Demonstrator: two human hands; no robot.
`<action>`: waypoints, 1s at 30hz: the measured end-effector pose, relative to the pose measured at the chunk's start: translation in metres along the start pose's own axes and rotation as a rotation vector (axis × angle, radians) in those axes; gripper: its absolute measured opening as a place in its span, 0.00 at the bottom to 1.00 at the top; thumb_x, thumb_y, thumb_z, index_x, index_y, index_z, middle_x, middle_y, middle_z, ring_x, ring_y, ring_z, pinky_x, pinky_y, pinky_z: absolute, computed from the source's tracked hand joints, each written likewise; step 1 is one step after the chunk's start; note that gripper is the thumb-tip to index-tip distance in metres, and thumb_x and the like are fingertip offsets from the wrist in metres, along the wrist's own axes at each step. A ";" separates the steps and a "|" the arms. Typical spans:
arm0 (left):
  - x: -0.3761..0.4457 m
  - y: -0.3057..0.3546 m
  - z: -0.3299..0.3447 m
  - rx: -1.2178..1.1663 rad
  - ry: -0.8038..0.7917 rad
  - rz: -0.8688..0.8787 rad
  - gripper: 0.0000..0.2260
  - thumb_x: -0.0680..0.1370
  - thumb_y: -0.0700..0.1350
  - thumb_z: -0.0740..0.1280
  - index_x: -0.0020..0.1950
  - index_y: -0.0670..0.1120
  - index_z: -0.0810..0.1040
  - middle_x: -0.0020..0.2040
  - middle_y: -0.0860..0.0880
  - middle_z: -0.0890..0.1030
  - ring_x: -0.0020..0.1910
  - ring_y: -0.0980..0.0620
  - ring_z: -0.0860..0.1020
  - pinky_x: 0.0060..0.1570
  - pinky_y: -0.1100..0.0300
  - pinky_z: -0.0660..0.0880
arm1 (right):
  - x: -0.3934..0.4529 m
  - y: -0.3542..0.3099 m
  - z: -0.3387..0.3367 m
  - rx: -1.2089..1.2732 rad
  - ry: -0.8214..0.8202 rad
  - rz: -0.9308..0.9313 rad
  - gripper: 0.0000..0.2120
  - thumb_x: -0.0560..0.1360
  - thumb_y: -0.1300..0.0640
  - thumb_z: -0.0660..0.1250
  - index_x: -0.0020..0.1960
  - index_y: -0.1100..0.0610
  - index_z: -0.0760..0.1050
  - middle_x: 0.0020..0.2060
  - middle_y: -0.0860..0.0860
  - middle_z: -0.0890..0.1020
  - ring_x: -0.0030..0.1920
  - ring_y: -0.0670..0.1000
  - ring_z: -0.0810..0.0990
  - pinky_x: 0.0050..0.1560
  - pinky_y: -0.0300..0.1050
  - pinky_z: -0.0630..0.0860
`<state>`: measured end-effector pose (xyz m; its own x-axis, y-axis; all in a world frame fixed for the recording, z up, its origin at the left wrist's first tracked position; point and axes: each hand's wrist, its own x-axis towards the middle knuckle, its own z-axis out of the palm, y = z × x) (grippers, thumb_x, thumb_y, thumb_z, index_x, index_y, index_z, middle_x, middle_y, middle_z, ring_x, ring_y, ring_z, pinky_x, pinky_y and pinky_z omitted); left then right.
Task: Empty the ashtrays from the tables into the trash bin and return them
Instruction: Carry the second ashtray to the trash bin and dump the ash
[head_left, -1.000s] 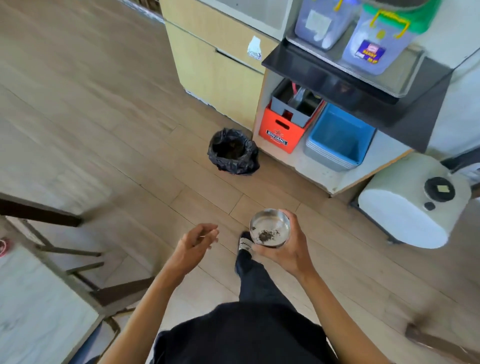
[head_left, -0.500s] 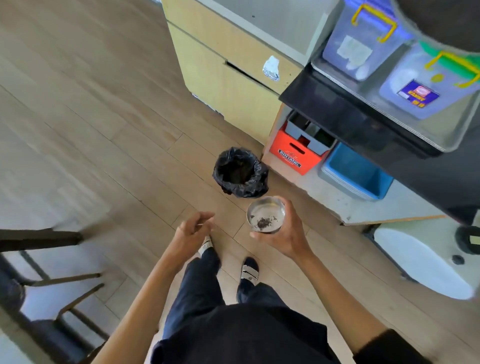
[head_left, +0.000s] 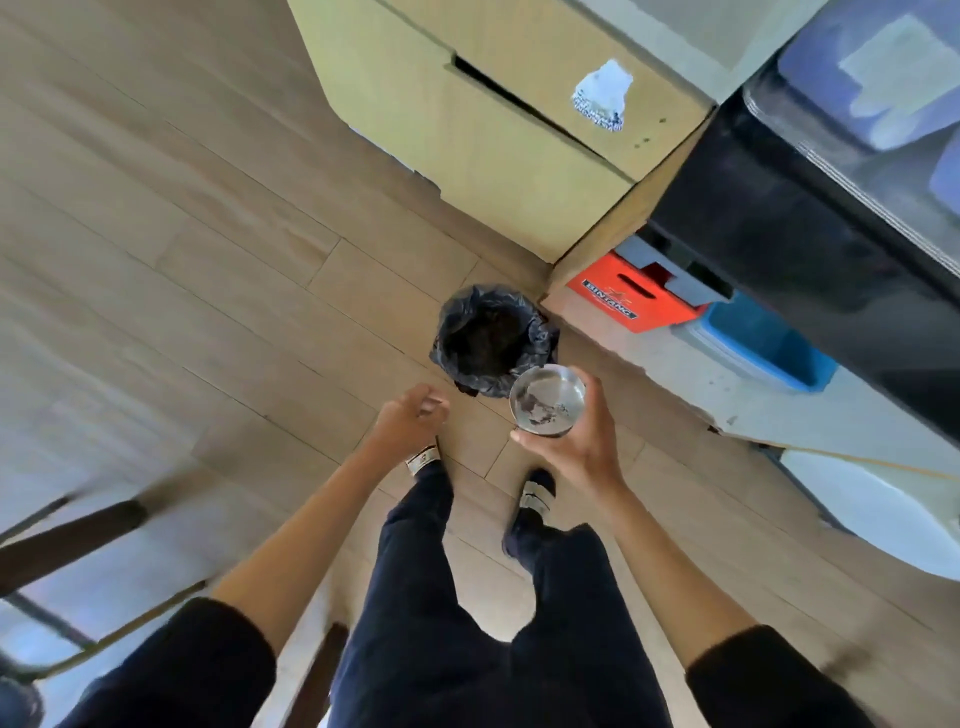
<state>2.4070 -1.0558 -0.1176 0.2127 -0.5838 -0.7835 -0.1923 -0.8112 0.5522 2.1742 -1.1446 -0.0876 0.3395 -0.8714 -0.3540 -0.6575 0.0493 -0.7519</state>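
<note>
My right hand (head_left: 576, 447) grips a round metal ashtray (head_left: 546, 399) from below and holds it upright, with dark ash lying in its bottom. The ashtray hangs just right of and nearer than the small trash bin (head_left: 491, 340), which is lined with a black bag and stands on the wooden floor. My left hand (head_left: 408, 415) floats empty to the left of the ashtray, fingers loosely curled, a little in front of the bin.
A yellow cabinet (head_left: 498, 130) stands behind the bin. To the right a black-topped shelf unit (head_left: 810, 249) holds a red crate (head_left: 631, 296) and a blue tub (head_left: 763, 343). A white cylinder (head_left: 878, 509) lies at right, dark chair legs (head_left: 72, 540) at lower left.
I have walked up to the bin; it now lies directly in front of my hands. The ashtray has stayed upright in my right hand, and my left hand has stayed empty.
</note>
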 end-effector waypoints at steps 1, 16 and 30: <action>0.023 -0.004 -0.002 0.013 -0.010 -0.034 0.12 0.82 0.45 0.63 0.63 0.45 0.78 0.55 0.48 0.82 0.56 0.47 0.81 0.55 0.59 0.76 | 0.015 0.009 0.010 -0.001 0.006 0.018 0.44 0.58 0.49 0.87 0.67 0.45 0.68 0.63 0.39 0.77 0.63 0.42 0.76 0.61 0.42 0.78; 0.358 -0.131 0.090 -0.173 0.098 -0.411 0.06 0.81 0.49 0.65 0.50 0.47 0.74 0.50 0.43 0.77 0.51 0.43 0.79 0.53 0.51 0.76 | 0.226 0.218 0.162 -0.179 -0.176 0.087 0.44 0.56 0.49 0.87 0.66 0.44 0.69 0.63 0.43 0.76 0.60 0.43 0.77 0.57 0.40 0.79; 0.430 -0.186 0.135 -0.124 0.151 -0.435 0.14 0.81 0.52 0.65 0.56 0.41 0.77 0.50 0.40 0.83 0.51 0.39 0.81 0.52 0.46 0.79 | 0.317 0.289 0.229 -0.555 -0.277 0.255 0.48 0.56 0.40 0.84 0.69 0.55 0.68 0.63 0.53 0.71 0.57 0.54 0.76 0.52 0.47 0.78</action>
<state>2.4046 -1.1517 -0.5959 0.3866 -0.1798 -0.9045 0.0591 -0.9740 0.2189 2.2460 -1.2951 -0.5448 0.2390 -0.7045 -0.6682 -0.9633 -0.0854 -0.2545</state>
